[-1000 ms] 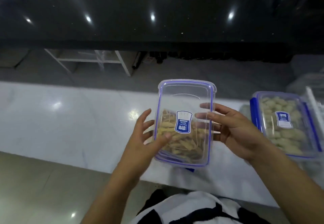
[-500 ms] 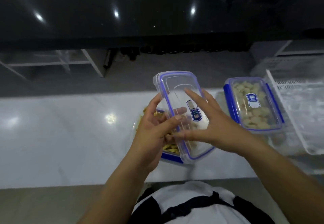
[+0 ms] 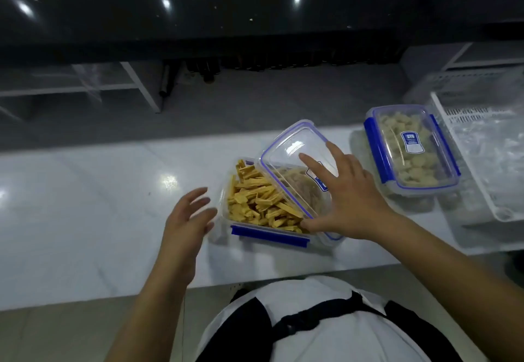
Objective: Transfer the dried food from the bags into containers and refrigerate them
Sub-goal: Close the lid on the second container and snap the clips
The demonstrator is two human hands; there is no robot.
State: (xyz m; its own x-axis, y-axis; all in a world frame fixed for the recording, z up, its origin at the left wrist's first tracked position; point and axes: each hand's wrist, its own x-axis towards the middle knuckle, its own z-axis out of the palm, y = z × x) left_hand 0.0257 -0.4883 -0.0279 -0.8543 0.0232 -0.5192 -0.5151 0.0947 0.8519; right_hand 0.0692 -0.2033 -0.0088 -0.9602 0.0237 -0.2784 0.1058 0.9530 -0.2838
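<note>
Pressing the lid (image 3: 295,152) with spread fingers, right hand (image 3: 347,201); left hand (image 3: 187,217) hovers released beside the container (image 3: 269,232).

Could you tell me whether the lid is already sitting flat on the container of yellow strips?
No, the lid lies askew and tilted, leaving the strips on the left uncovered.

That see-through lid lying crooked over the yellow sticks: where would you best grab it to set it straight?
Probably by its two long blue-trimmed edges, coming from above. The lid lies tilted across the container, with the right hand spread flat on it, and the far end sticks up free.
</note>
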